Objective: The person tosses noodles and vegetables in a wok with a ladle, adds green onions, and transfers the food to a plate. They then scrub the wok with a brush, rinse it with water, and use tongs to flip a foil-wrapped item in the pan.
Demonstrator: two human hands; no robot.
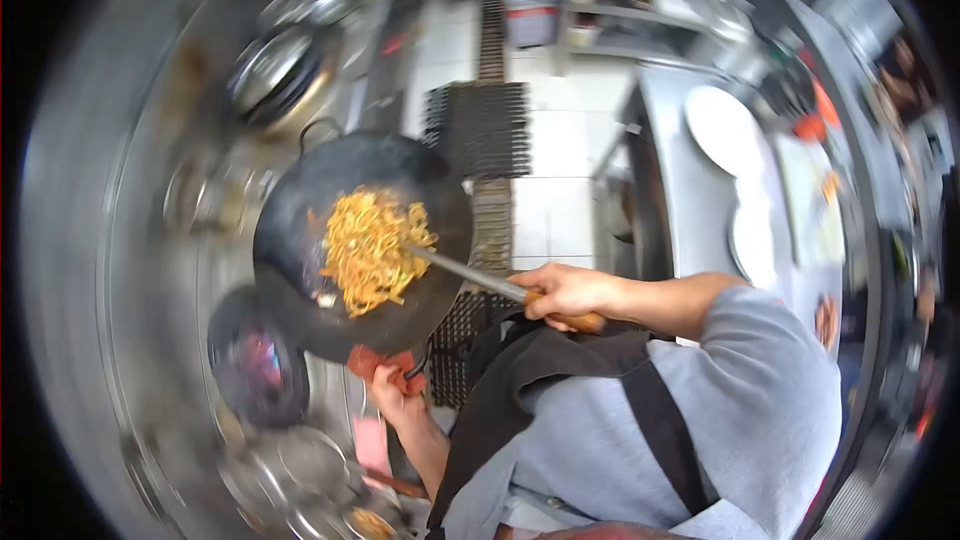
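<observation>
A large dark wok (290, 210) is tilted, with yellow-orange noodles (375, 250) in its middle. My left hand (390, 390) grips a reddish cloth (385, 362) against the wok's near rim, beside its loop handle. My right hand (560, 295) is closed round the wooden handle of a long metal utensil (470, 272). The utensil's far end reaches into the noodles and its tip is hidden among them. A small pale piece (325, 299) lies on the wok surface left of the noodles.
On the left are a burner (258, 360) and metal pots (275, 65). A steel counter (690, 210) at the right bears white plates (722, 130). Black mats (478, 128) lie on the tiled floor (560, 145). Bowls and a pan stand at the lower left.
</observation>
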